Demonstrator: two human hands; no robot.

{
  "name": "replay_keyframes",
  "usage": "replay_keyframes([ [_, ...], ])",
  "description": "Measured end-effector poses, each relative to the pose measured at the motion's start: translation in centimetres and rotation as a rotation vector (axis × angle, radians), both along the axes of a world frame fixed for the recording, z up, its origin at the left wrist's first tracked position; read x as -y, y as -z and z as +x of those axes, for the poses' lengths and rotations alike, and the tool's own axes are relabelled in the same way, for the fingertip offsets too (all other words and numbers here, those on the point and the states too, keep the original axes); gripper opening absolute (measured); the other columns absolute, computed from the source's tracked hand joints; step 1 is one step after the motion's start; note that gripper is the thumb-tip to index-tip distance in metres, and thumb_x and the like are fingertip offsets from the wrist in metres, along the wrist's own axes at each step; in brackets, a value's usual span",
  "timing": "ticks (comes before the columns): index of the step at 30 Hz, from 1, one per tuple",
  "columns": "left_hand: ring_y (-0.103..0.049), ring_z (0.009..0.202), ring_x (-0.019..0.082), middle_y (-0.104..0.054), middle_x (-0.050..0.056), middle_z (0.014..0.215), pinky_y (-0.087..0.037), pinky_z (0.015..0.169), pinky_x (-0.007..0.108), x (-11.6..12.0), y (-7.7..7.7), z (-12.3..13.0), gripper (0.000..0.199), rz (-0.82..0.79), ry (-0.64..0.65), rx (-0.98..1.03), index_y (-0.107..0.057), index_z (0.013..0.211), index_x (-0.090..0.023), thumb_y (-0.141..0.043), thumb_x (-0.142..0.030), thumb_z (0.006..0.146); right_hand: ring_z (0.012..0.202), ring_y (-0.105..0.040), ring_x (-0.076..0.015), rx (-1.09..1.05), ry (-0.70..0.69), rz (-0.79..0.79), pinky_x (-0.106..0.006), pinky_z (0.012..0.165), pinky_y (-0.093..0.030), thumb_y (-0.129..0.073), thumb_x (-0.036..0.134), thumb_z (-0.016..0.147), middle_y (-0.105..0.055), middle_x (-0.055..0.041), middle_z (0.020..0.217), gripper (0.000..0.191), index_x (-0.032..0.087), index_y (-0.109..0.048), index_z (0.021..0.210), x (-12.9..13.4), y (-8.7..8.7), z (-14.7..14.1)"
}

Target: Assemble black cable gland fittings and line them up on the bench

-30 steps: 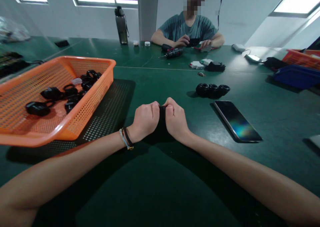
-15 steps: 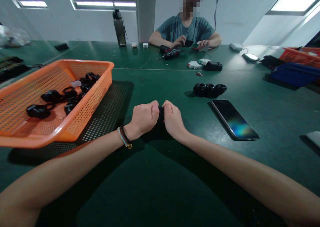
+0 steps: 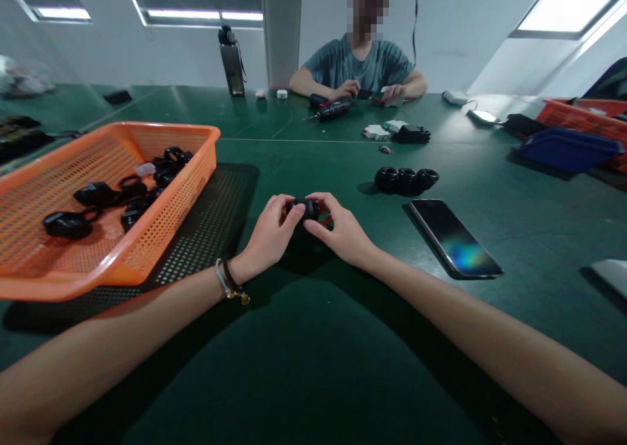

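Note:
Between my two hands, above the green table [image 3: 304, 366], is a small black rounded part [image 3: 308, 208]; its exact kind is unclear. My left hand [image 3: 274, 228] grips its left side, with the thumb across the front. From the right, the fingertips and thumb of my right hand [image 3: 340, 229] close on the same part. Fingers cover much of its surface. Beyond my right hand, several similar-looking black ring-like parts [image 3: 406, 180] lie together in a short row. More black parts [image 3: 98, 195] with loops lie in the orange basket [image 3: 215, 148] at my left.
A phone [image 3: 453, 236] lies right of my hands. Across the table a person [image 3: 360, 66] sits behind a power drill [image 3: 333, 110]. A dark bottle [image 3: 232, 63] stands at the back. A blue tray [image 3: 571, 149] and red basket [image 3: 553, 108] sit at the far right.
My fists have loosened into a fingertip and thumb grip, so more of the black part shows. The hands have turned while staying close together. The view has shifted slightly.

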State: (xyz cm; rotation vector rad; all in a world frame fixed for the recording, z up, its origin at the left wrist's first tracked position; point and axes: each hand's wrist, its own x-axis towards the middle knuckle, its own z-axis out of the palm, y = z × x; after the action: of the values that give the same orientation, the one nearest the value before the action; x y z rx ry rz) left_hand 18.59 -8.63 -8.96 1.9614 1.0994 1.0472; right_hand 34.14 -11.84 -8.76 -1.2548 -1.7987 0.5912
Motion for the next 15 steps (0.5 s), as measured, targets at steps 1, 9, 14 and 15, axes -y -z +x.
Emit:
replay_keyframes([
  [1,-0.053,0.08,0.016,-0.053,0.003,0.087,-0.046,0.073,0.029,-0.04,0.0,-0.04,0.019,0.029,-0.017,-0.01,-0.056,0.091,-0.016,-0.049,-0.034,0.088,0.086,-0.059,-0.02,0.026,-0.022,0.006,-0.032,0.065,-0.048,-0.059,0.034,0.076,-0.061,-0.0078,0.105,0.035,0.021,-0.049,0.108,-0.06,0.06,0.08],
  [9,-0.055,0.09,0.017,-0.054,0.006,0.103,-0.048,0.083,0.033,0.52,-0.25,-0.21,0.039,0.247,0.034,-0.067,-0.055,0.112,-0.017,-0.068,-0.025,0.077,0.093,-0.059,-0.024,0.162,0.065,0.068,-0.038,0.074,-0.051,-0.062,0.023,0.071,-0.062,-0.0103,0.102,0.032,0.019,-0.049,0.1,-0.22,0.45,-0.01],
  [14,-0.057,0.097,0.019,-0.057,0.007,0.108,-0.049,0.084,0.035,0.35,0.1,-0.29,0.052,0.283,0.112,-0.009,-0.044,0.125,-0.021,-0.065,-0.026,0.078,0.094,-0.058,-0.0261,0.238,0.145,0.143,-0.039,0.073,-0.05,-0.063,0.021,0.068,-0.062,-0.0105,0.097,0.024,0.02,-0.052,0.089,-0.19,0.24,0.03],
  [15,-0.057,0.1,0.02,-0.057,0.008,0.111,-0.049,0.085,0.035,0.29,0.21,-0.27,0.054,0.262,0.136,-0.001,-0.041,0.128,-0.021,-0.064,-0.026,0.079,0.092,-0.058,-0.0258,0.235,0.173,0.135,-0.04,0.073,-0.049,-0.064,0.021,0.067,-0.062,-0.0098,0.096,0.024,0.02,-0.053,0.088,-0.22,0.22,0.11],
])
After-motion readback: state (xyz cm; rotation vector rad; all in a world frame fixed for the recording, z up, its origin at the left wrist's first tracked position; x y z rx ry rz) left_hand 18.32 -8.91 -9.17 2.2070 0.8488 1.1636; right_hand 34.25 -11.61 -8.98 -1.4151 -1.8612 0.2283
